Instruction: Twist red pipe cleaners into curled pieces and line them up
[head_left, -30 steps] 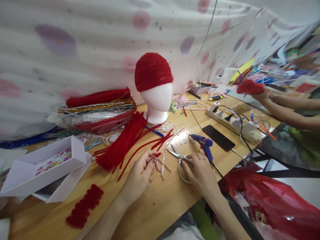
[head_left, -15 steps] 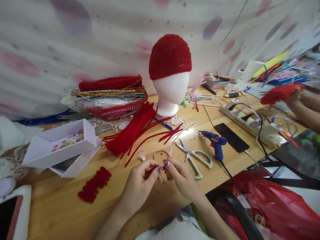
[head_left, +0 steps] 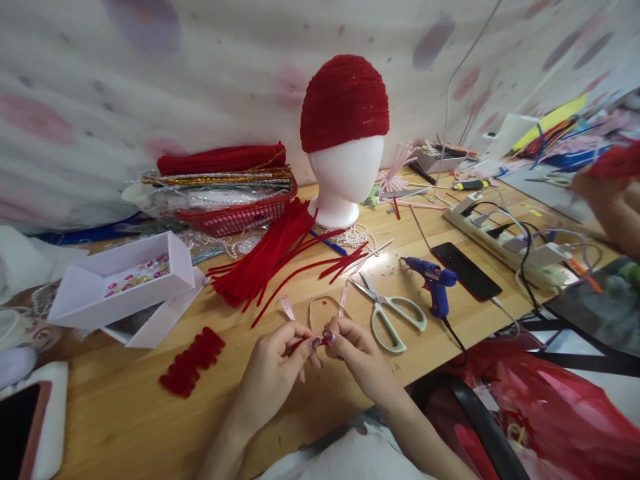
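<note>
Close to the front of the table, my left hand (head_left: 280, 367) and my right hand (head_left: 357, 353) meet, each pinching a short red chenille stem (head_left: 321, 343) between thumb and fingers. Most of the stem is hidden by my fingers. Just beyond my fingertips lies a pale measuring tape (head_left: 343, 300) in a loose curve. A flat, wavy-edged red chenille piece (head_left: 193, 363) rests to the left of my hands. Behind them spreads a bundle of red chenille stems (head_left: 260, 267). Scissors (head_left: 387, 310) lie open to the right of my right hand.
A blue glue gun (head_left: 434, 280), a phone (head_left: 466, 270) and a power strip (head_left: 500, 247) are at right. A white foam head (head_left: 345, 173) wears a red cap (head_left: 345, 107). At left are a white box (head_left: 120, 293) and a red basket (head_left: 240, 217). Another person's hand (head_left: 607, 193) holds something red.
The camera view has shifted slightly. My hands still pinch the red stem, with the fingers slightly repositioned. The other person's hand has moved rightward with its red thing.
</note>
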{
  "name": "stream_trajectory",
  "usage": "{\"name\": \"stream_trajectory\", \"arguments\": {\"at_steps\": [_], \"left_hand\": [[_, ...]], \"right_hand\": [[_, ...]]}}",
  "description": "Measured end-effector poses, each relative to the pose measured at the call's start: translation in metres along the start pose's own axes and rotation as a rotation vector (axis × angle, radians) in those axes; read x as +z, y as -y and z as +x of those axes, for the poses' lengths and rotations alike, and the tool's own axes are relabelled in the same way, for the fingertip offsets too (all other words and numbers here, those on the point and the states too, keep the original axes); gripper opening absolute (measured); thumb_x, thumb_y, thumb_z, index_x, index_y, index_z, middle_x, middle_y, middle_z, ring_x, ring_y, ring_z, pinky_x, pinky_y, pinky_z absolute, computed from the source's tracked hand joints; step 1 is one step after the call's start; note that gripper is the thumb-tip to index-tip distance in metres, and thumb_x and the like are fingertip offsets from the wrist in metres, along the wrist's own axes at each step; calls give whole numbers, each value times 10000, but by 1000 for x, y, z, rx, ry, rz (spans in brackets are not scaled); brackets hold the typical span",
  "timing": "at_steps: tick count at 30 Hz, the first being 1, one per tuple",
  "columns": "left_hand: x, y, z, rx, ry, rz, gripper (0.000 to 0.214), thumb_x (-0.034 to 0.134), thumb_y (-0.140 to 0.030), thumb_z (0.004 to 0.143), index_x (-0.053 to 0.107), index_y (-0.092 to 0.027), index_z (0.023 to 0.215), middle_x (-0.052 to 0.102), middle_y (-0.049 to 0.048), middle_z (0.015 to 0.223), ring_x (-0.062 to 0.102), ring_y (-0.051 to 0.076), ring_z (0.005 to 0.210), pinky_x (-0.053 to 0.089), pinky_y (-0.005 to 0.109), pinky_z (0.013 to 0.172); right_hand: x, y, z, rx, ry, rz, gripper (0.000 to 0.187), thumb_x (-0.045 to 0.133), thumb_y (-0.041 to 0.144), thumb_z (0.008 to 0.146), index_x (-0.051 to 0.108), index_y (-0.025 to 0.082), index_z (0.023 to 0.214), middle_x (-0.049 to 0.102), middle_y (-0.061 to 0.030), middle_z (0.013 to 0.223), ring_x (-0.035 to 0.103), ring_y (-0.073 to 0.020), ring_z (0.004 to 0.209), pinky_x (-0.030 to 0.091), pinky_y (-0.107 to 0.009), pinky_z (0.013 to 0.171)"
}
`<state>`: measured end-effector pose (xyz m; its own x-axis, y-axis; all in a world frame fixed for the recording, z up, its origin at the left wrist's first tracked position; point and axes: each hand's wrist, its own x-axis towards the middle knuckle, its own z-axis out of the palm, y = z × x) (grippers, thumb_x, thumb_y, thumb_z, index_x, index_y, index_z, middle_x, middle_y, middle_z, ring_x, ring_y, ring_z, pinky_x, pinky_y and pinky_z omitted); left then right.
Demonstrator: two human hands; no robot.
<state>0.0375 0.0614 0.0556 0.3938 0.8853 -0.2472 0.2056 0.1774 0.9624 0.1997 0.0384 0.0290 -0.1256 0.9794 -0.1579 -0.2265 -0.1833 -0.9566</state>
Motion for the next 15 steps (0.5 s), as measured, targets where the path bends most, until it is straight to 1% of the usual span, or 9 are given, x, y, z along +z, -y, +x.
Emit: {"name": "stream_trajectory", "arguments": {"at_steps": [2, 5, 7, 9, 12, 15], "left_hand": [[-5, -3, -2, -15, 76, -14, 191, 580, -341, 893, 635, -174, 819, 667, 6, 631, 561, 108, 527, 433, 199, 506], [-12, -5, -3, -64, 183, -80, 185, 609, -338, 873, 640, -168, 806, 668, 10, 607, 586, 116, 537, 445, 198, 502], [-13, -4, -3, -99, 192, -136, 190, 646, -345, 845, 634, -162, 798, 686, 20, 599, 589, 114, 519, 454, 200, 505], [-10, -2, -1, -129, 138, -196, 229, 690, -373, 808, 624, -157, 774, 689, 24, 565, 577, 107, 483, 451, 196, 495], [-1, 2, 3, -153, -7, -299, 312, 755, -428, 738, 599, -157, 734, 644, -6, 476, 518, 84, 405, 410, 175, 440], [8, 5, 4, -133, -144, -371, 377, 788, -457, 697, 548, -167, 669, 572, -50, 410, 449, 58, 354, 355, 153, 396]], "right_hand": [[-3, -1, -5, 16, 58, 7, 415, 604, 525, 860, 445, 192, 670, 370, 56, 613, 299, -103, 580, 243, -242, 551], [-12, -2, -12, 16, 148, -53, 407, 586, 531, 874, 465, 189, 691, 400, 44, 644, 319, -109, 601, 254, -247, 572], [-17, -2, -14, 15, 160, -84, 407, 565, 534, 890, 468, 190, 696, 402, 44, 641, 314, -109, 591, 245, -249, 562], [-20, -2, -15, 18, 147, -75, 407, 554, 533, 900, 452, 197, 695, 383, 53, 620, 285, -105, 564, 220, -250, 539], [-20, -4, -15, -3, 132, -34, 396, 535, 512, 922, 431, 204, 697, 354, 63, 599, 260, -103, 547, 208, -254, 528], [-15, -7, -18, -39, 124, -90, 366, 523, 460, 948, 446, 197, 705, 376, 49, 642, 299, -109, 582, 242, -256, 556]]}}
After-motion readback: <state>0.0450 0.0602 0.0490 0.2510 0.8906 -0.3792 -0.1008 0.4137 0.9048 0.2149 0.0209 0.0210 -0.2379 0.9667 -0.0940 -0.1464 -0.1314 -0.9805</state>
